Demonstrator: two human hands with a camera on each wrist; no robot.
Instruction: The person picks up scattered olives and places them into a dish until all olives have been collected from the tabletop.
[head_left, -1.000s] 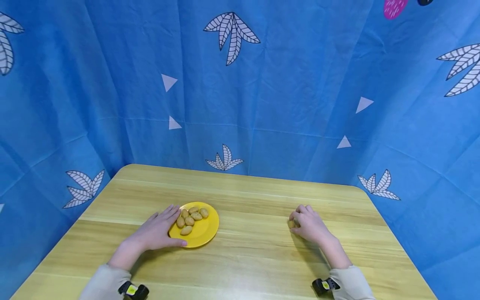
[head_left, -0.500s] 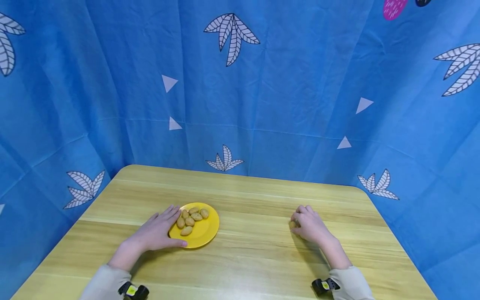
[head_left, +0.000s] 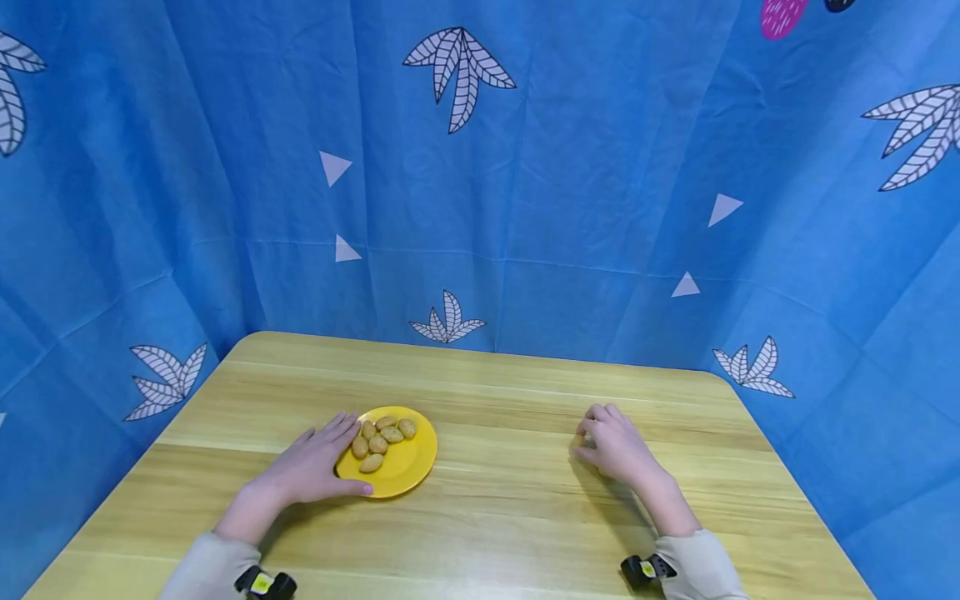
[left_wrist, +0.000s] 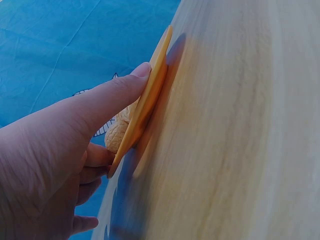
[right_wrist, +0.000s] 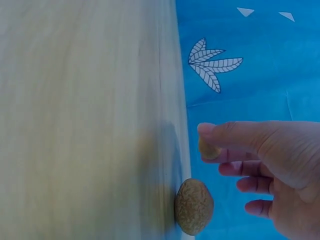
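Observation:
My left hand (head_left: 316,460) rests against the left side of a yellow plate (head_left: 411,477), its thumb laid on the near rim and its fingers stretched along the far-left edge. On that plate lie several tan walnuts (head_left: 371,462); the wrinkled shell of one walnut (left_wrist: 116,136) shows beside the fingers in the left wrist view. Over at the right, my right hand (head_left: 619,448) pinches a small walnut (right_wrist: 208,150) between thumb and index finger, largely covered by the thumb. Close below these fingers, another walnut (right_wrist: 194,206) sits on the table; the hand hides it in the head view.
A light wooden table (head_left: 495,533) carries everything. Behind it and along both sides hangs a blue curtain (head_left: 600,167) with white leaf prints. Each wrist wears a small black camera (head_left: 272,585) on a strap, below the beige sleeves.
The right hand has lifted slightly, and the walnut at its fingertips no longer shows in the head view. The left hand and plate stay in place.

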